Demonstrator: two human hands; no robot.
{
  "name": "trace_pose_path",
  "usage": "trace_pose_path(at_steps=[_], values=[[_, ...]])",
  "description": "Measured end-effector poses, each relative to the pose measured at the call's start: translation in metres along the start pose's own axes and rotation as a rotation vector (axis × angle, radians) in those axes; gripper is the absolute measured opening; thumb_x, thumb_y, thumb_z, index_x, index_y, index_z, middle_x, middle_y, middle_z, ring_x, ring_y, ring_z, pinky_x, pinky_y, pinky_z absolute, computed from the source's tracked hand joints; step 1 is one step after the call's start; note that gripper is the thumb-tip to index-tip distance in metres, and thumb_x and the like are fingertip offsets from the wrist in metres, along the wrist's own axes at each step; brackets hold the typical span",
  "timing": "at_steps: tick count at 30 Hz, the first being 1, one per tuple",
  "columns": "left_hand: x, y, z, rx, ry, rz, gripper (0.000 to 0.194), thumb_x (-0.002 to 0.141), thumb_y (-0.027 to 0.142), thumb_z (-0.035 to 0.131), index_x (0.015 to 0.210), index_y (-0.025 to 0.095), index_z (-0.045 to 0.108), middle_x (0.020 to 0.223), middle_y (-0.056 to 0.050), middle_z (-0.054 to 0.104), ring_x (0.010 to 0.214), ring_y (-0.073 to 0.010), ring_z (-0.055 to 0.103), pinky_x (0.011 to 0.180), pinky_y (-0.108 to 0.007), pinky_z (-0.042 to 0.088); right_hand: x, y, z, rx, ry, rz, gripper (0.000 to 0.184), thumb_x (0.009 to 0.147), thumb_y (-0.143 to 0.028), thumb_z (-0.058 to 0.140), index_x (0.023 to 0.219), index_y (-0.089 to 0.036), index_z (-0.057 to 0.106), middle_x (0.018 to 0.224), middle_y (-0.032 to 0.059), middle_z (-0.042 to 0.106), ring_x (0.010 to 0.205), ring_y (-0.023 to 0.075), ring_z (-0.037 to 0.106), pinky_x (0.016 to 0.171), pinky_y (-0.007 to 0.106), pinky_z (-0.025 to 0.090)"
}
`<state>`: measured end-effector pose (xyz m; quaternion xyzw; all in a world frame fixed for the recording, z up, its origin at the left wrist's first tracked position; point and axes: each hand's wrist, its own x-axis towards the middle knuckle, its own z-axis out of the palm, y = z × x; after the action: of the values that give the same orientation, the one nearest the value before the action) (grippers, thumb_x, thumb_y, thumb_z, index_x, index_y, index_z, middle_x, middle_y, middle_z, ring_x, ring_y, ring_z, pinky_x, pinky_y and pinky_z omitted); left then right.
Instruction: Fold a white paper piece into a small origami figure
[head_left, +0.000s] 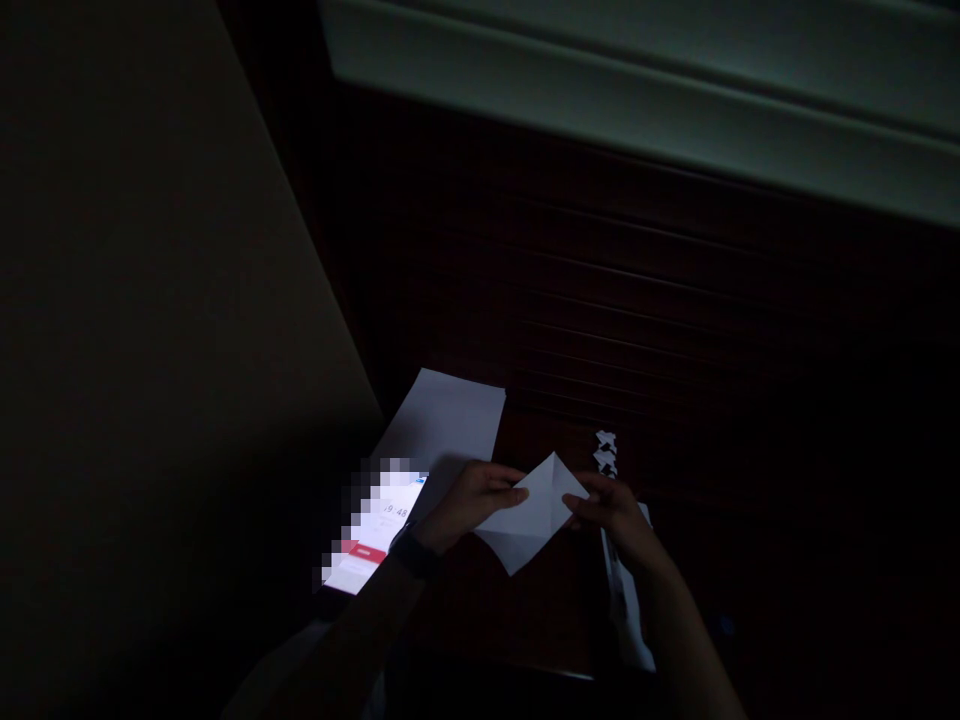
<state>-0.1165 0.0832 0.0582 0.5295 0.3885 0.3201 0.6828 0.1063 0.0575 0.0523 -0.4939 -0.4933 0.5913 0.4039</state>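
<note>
Between my two hands is a creased white sheet of paper (532, 510), held up with one corner pointing away from me and another hanging toward me. Fold lines cross its surface. My left hand (480, 497), with a dark band on the wrist, pinches its left side, thumb on top and fingers behind. On the opposite side my right hand (611, 510) grips the edge, thumb on the face and the other fingers partly hidden behind the paper. A stack of white paper (454, 415) lies beyond my left hand.
A lit phone or tablet screen (375, 530) glows left of my left forearm. Small folded white paper pieces (606, 452) line up beyond my right hand, near a long white object (634, 610). The dark wooden tabletop (525, 620) meets a pale wall on the left.
</note>
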Motion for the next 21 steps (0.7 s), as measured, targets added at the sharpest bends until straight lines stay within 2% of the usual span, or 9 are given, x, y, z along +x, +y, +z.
trace_pose_path(at_steps=[5, 10, 15, 21], values=[[-0.002, 0.005, 0.000, -0.022, -0.007, 0.019, 0.038, 0.070, 0.029, 0.063, 0.104, 0.011, 0.061, 0.090, -0.010, 0.068, 0.075, -0.0201, 0.062, 0.064, -0.029, 0.044, 0.000, 0.004, -0.003, 0.194, -0.011, 0.044, 0.040, 0.067, -0.022, 0.068, 0.106, -0.016, 0.060, 0.064, 0.0046, 0.068, 0.053, 0.0152, 0.059, 0.052, 0.026, 0.044], [-0.004, 0.011, -0.001, 0.019, 0.035, 0.042, 0.030, 0.071, 0.027, 0.062, 0.096, 0.011, 0.066, 0.092, -0.010, 0.068, 0.084, -0.0210, 0.060, 0.073, -0.029, 0.043, 0.001, 0.008, -0.007, 0.259, 0.004, 0.055, 0.021, 0.067, -0.023, 0.068, 0.085, -0.014, 0.068, 0.061, 0.0062, 0.067, 0.054, 0.0165, 0.061, 0.054, 0.027, 0.045], [-0.005, 0.015, -0.001, 0.082, 0.076, 0.056, 0.022, 0.074, 0.025, 0.058, 0.089, 0.014, 0.068, 0.088, -0.007, 0.068, 0.082, -0.0187, 0.060, 0.072, -0.027, 0.043, 0.001, 0.009, -0.007, 0.098, 0.069, -0.024, 0.014, 0.070, -0.027, 0.065, 0.077, -0.016, 0.069, 0.063, 0.0052, 0.067, 0.058, 0.0157, 0.060, 0.058, 0.026, 0.045], [-0.003, 0.016, 0.008, 0.159, 0.048, 0.105, 0.029, 0.071, 0.033, 0.061, 0.095, 0.016, 0.066, 0.091, -0.006, 0.068, 0.083, -0.0181, 0.060, 0.073, -0.027, 0.044, 0.003, 0.011, -0.002, -0.151, 0.132, -0.161, 0.009, 0.071, -0.025, 0.062, 0.072, -0.019, 0.069, 0.070, 0.0032, 0.068, 0.065, 0.0166, 0.060, 0.061, 0.026, 0.044]])
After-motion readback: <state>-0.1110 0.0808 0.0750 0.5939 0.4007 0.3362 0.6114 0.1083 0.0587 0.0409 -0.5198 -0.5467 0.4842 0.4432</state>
